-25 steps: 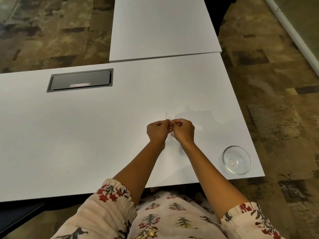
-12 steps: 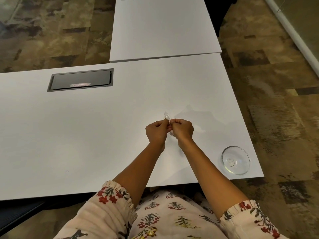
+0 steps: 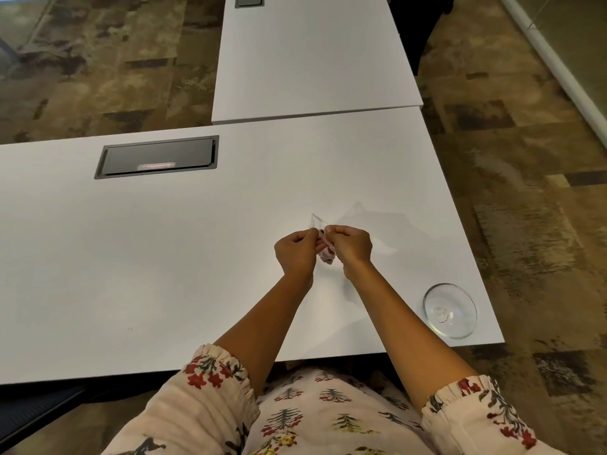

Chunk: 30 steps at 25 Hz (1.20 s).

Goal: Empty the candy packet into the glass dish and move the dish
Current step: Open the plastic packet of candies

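Note:
A small clear candy packet (image 3: 325,249) with pinkish sweets inside hangs between my two hands above the white table (image 3: 164,257). My left hand (image 3: 295,252) pinches its top edge from the left. My right hand (image 3: 351,246) pinches the same edge from the right, and a clear corner of the wrapper sticks up above the fingers. The round glass dish (image 3: 450,310) stands on the table near its front right corner, well to the right of both hands. It looks empty.
A dark recessed cable hatch (image 3: 157,156) sits in the table at the back left. A second white table (image 3: 312,57) butts against the far edge. Patterned carpet lies beyond the right edge, close to the dish.
Both hands stay pinched on the packet at the same spot. They have parted slightly, and more of the packet with its pink contents shows between them.

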### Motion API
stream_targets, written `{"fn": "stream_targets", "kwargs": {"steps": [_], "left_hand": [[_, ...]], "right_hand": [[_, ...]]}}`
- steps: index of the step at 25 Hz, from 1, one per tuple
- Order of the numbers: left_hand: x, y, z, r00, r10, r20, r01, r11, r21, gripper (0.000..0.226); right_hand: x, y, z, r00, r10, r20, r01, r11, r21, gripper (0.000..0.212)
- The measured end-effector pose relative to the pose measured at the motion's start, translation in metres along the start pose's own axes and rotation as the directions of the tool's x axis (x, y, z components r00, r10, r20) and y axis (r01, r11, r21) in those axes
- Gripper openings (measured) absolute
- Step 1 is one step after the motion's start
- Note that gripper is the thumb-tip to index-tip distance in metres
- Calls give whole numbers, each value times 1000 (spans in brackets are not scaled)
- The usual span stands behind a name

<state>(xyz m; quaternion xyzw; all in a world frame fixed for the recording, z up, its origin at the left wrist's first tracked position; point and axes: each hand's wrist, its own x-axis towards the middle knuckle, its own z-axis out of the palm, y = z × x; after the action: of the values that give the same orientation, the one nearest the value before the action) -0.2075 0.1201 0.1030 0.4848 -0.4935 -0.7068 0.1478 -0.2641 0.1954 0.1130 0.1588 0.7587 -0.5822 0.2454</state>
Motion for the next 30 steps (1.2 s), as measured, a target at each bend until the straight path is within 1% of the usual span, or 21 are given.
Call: {"fn": "stream_targets", "kwargs": {"steps": [3, 5, 7, 9, 11, 14, 16, 19, 21, 23, 25, 28, 30], "left_hand": [[5, 3, 2, 1000, -29, 12, 28, 999, 36, 12], [7, 5, 4, 999, -52, 15, 51, 997, 57, 12], [8, 6, 5, 997, -77, 27, 75, 995, 59, 9], [8, 8, 5, 994, -90, 69, 86, 994, 62, 5], [8, 10, 3, 989, -88, 116, 80, 994, 70, 9], [8, 13, 2, 988, -59, 143, 45, 994, 97, 12], [8, 15, 2, 991, -11, 131, -15, 980, 197, 11], [7, 17, 3, 990, 71, 120, -115, 902, 416, 10], [8, 19, 4, 986, 127, 105, -164, 810, 564, 14], [9, 20, 3, 980, 171, 106, -197, 709, 677, 11], [8, 22, 3, 978, 170, 120, -205, 676, 708, 11], [5, 23, 6, 971, 175, 165, -239, 654, 717, 26], [2, 24, 11, 963, 186, 195, -269, 642, 718, 22]], "right_hand": [[0, 1, -4, 995, -91, 41, 93, 994, -52, 6], [1, 2, -5, 988, -138, 75, 146, 981, -125, 13], [2, 2, -7, 982, -158, 102, 174, 970, -167, 16], [5, 1, -11, 979, -158, 131, 179, 969, -169, 16], [8, 0, -17, 975, -164, 152, 189, 969, -162, 16], [11, -2, -25, 969, -210, 128, 231, 956, -182, 16], [13, -2, -27, 959, -272, 82, 284, 922, -263, 15], [15, 1, -32, 925, -378, 26, 352, 831, -431, 14], [16, 4, -37, 906, -422, 31, 382, 784, -490, 18], [18, 7, -41, 903, -427, 41, 386, 768, -511, 21], [19, 10, -45, 907, -420, 44, 381, 769, -513, 23], [21, 16, -48, 917, -398, 37, 362, 787, -500, 22], [23, 20, -51, 930, -365, 31, 341, 831, -440, 18]]}}
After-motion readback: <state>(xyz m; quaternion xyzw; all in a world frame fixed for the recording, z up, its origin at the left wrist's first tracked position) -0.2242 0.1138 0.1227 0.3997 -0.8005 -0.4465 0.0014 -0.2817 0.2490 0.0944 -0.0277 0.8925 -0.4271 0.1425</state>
